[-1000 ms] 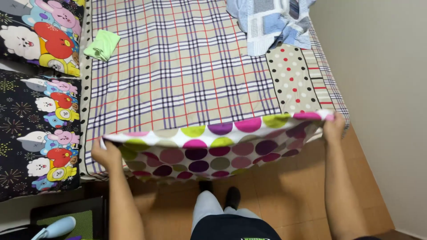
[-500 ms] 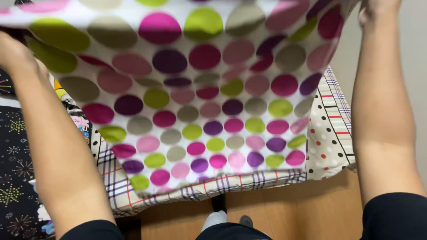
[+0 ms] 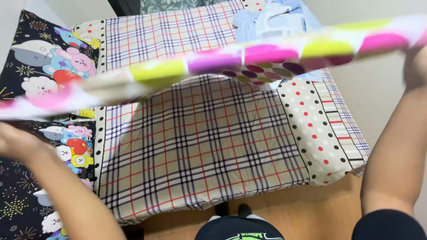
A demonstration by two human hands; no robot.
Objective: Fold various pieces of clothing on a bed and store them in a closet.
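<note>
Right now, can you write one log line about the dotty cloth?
left hand: grips dotted cloth | right hand: grips other end | cloth: stretched above plaid bed

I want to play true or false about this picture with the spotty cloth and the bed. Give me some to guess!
1. Both hands hold the spotty cloth up above the bed. True: the left hand and right hand grip its two ends.
2. The bed sheet is plain white. False: it is checked, beige with dark and red lines.
3. A black cloth with cartoon animals lies on the left side. True.
4. The spotty cloth lies flat on the floor. False: it is stretched in the air.
5. Pale blue clothes lie at the far end of the bed. True.
</note>
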